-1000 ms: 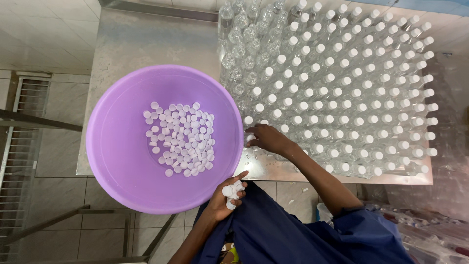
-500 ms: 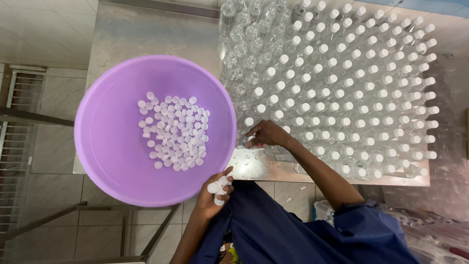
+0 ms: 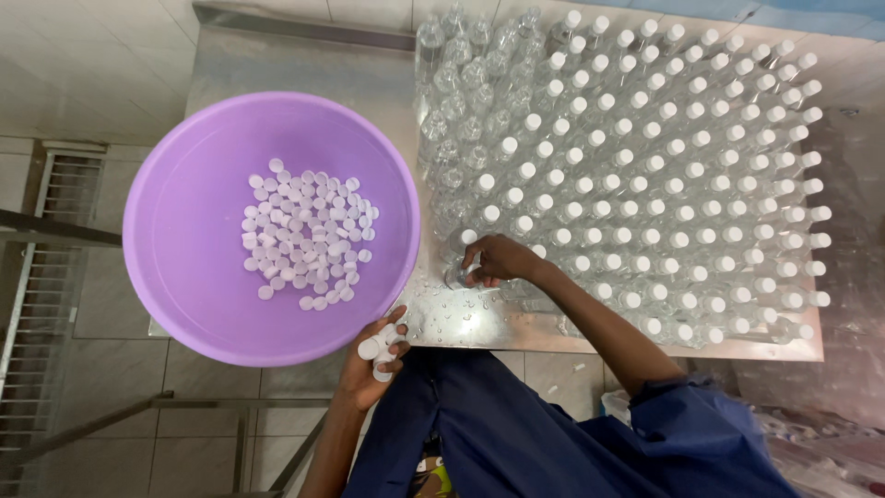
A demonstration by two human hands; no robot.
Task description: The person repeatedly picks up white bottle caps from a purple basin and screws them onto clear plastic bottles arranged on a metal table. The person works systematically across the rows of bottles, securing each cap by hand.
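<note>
My left hand [image 3: 371,361] is closed around a few white caps [image 3: 376,350], just below the near rim of the purple basin [image 3: 175,277]. My right hand [image 3: 496,259] reaches onto the wet steel table [image 3: 461,318] and grips a small clear bottle [image 3: 458,274] at the near left corner of the bottle block. Several clear bottles with white caps [image 3: 664,184] stand in rows over the right of the table. A few uncapped bottles [image 3: 461,74] stand at the block's left and far side. Loose white caps [image 3: 304,235] lie in the basin.
The basin overhangs the table's left front edge. A metal frame and grating [image 3: 37,277] stand at the left over a tiled floor [image 3: 83,55]. Clear plastic wrapping [image 3: 830,443] lies at the lower right. My blue clothing [image 3: 516,433] fills the bottom centre.
The view has drifted slightly. My left hand with the caps has shifted a little left along the basin's rim. My right hand stays on the bottle at the block's near left corner.
</note>
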